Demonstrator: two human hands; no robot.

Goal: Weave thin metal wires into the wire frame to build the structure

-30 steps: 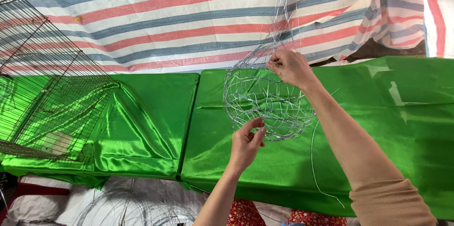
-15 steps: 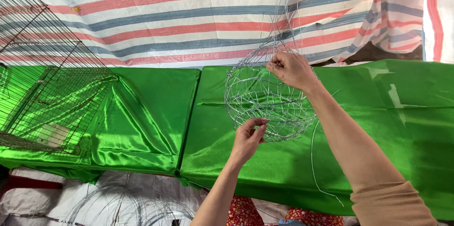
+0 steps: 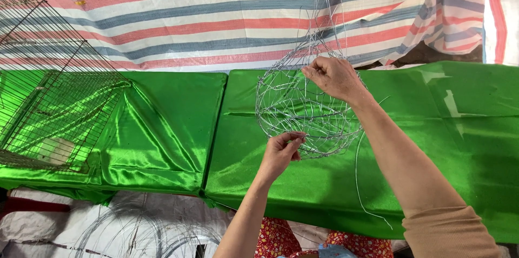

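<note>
Since the earlier frame, little shifted: left hand (image 3: 281,152) nudged slightly rightward along the lower rim, right hand (image 3: 336,77) kept at the top, wire basket (image 3: 305,109) held in much the same spot. Nearest, at the bottom edge, coils of bare wire (image 3: 135,231) heaped on pale sacks, and a scrap of red flowered cloth (image 3: 324,242) between the forearms. Just above, left hand raised from below, thumb and fingertips pinched together on a strand at the basket's bottom edge. A loose wire tail (image 3: 359,182) trailing down from the basket past the right forearm, over the green satin covering the table (image 3: 459,144). Basket itself rounded, woven of thin silvery wire, held up in the air in front of the table, between the two hands. Right hand closed on the basket's upper rim, fingers curled round the wire; possibly also gripping the long upright strands (image 3: 330,15) rising from there, though too fine to tell for sure. Tan sleeve (image 3: 448,233) covering the right forearm near the elbow. Farther left, a dark wire cage (image 3: 48,90) tilted on the table, a small pale block (image 3: 54,150) inside. Behind everything, a striped tarpaulin (image 3: 189,15) in red, blue and white hung as a backdrop.
</note>
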